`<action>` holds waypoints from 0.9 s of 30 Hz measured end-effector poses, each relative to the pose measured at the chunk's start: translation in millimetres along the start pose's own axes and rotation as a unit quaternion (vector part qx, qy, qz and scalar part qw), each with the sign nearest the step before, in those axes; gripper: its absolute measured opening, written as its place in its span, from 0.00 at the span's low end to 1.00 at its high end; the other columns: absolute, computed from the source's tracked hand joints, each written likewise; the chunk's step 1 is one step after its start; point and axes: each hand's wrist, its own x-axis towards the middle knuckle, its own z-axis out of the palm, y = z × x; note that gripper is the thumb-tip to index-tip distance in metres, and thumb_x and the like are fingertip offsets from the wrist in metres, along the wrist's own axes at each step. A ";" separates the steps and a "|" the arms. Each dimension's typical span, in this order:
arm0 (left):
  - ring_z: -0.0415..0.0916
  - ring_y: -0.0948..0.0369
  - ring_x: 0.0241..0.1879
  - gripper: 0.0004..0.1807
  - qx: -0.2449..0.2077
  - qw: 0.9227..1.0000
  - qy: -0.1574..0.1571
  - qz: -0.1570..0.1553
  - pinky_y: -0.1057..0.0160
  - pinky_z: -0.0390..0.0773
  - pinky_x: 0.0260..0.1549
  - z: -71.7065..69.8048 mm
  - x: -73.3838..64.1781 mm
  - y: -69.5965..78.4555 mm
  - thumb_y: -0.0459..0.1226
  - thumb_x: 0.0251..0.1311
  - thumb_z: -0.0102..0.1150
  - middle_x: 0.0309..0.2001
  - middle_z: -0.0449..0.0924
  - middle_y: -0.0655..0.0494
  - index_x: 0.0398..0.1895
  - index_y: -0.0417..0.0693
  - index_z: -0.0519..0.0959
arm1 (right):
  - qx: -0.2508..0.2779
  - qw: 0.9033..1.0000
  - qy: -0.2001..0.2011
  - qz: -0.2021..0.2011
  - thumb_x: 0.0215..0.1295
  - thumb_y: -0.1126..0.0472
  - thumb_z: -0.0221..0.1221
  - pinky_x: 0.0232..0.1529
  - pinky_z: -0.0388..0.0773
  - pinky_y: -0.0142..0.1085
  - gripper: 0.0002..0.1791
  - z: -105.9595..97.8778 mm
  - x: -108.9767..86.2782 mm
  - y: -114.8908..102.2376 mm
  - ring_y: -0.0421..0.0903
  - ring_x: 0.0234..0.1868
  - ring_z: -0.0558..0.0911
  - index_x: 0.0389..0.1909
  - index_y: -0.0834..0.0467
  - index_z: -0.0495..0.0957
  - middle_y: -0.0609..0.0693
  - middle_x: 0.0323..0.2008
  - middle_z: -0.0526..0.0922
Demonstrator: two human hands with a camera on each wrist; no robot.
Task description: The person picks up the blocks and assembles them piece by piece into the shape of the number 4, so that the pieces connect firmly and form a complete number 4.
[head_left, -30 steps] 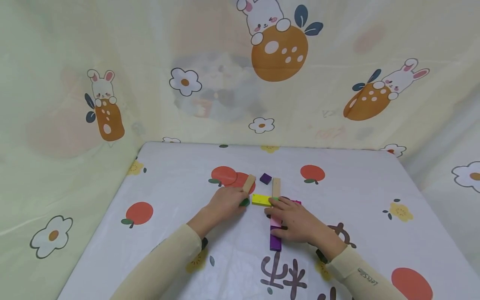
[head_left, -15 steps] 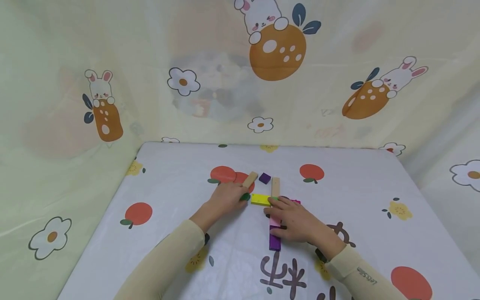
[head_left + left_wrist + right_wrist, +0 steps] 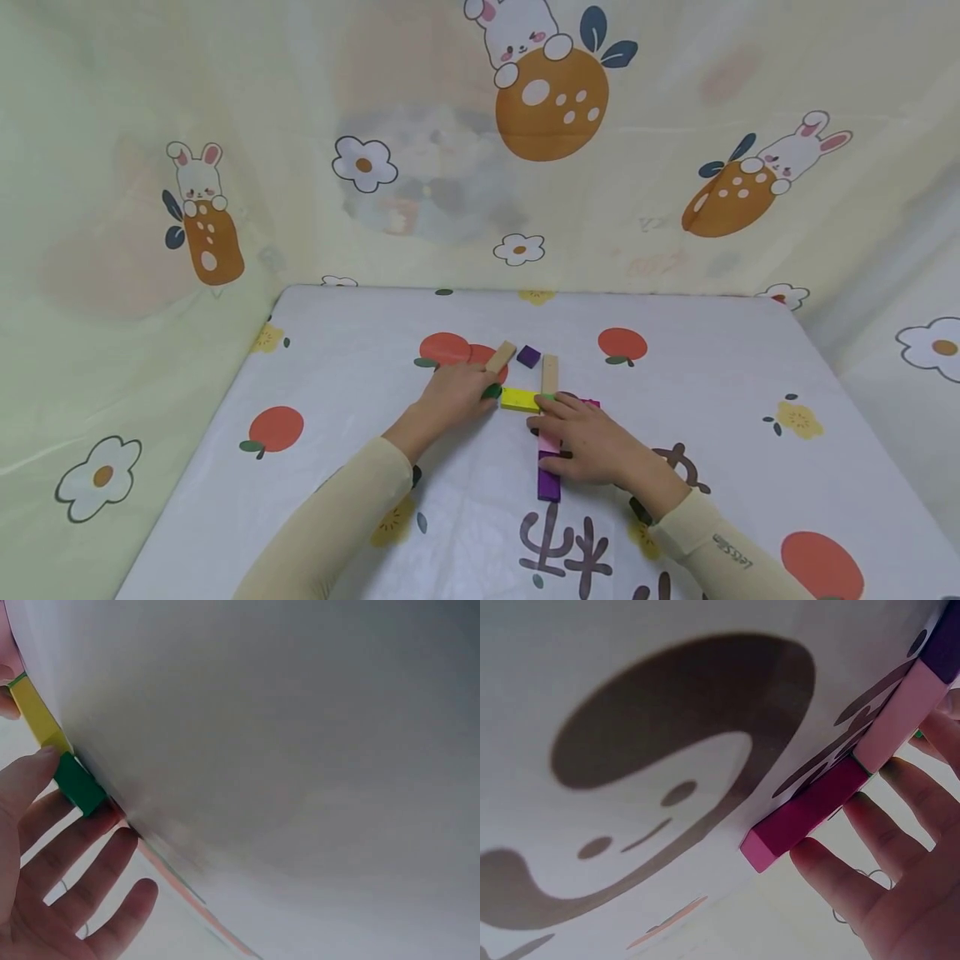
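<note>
My left hand (image 3: 455, 395) pinches a dark green block (image 3: 79, 784) between thumb and fingers, close to the left end of a yellow block (image 3: 519, 399). A bare wooden block (image 3: 501, 357) slants beyond its fingertips. My right hand (image 3: 588, 439) lies with fingers extended over the joined blocks, fingertips against a magenta block (image 3: 810, 810) and a pink block (image 3: 901, 716). Its thumb is at a purple block (image 3: 549, 479), the nearest of the upright row. A second bare wooden block (image 3: 550, 373) tops that row. Part of a bright green block (image 3: 548, 397) shows by the fingers.
A small dark purple block (image 3: 528, 357) lies apart, between the two wooden blocks. Everything rests on a white tablecloth (image 3: 337, 367) printed with fruit and flowers. A patterned curtain (image 3: 420, 75) hangs along the back and sides.
My left hand has shifted slightly forward and right with the dark green block, bringing it nearer the yellow block. The slanting wooden block has moved slightly away. The right hand stays in place.
</note>
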 end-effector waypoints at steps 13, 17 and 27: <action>0.74 0.60 0.36 0.18 0.027 1.000 0.002 0.004 0.64 0.78 0.37 2.6 2.0 1.1 0.51 0.65 0.69 0.45 0.85 0.60 0.55 0.57 0.85 | -0.005 1.000 -0.007 0.006 0.67 0.47 0.66 0.73 0.64 0.64 0.30 -2.6 0.3 -2.2 0.66 0.77 0.63 0.68 0.51 0.78 0.60 0.77 0.67; 0.74 0.60 0.36 0.18 0.037 0.999 0.006 0.006 0.64 0.77 0.35 4.7 2.1 1.4 0.51 0.65 0.68 0.45 0.85 0.60 0.55 0.57 0.85 | 0.001 1.000 -0.010 0.010 0.67 0.47 0.67 0.73 0.64 0.64 0.30 -3.1 0.4 -3.1 0.66 0.78 0.63 0.68 0.51 0.78 0.59 0.77 0.67; 0.78 0.58 0.43 0.23 0.023 0.999 0.023 0.011 0.60 0.83 0.44 2.1 -10.1 3.4 0.52 0.67 0.66 0.55 0.83 0.57 0.62 0.57 0.82 | 0.001 1.000 -0.010 0.009 0.66 0.47 0.67 0.72 0.64 0.64 0.29 -3.4 0.8 -3.2 0.66 0.78 0.63 0.67 0.51 0.79 0.59 0.77 0.67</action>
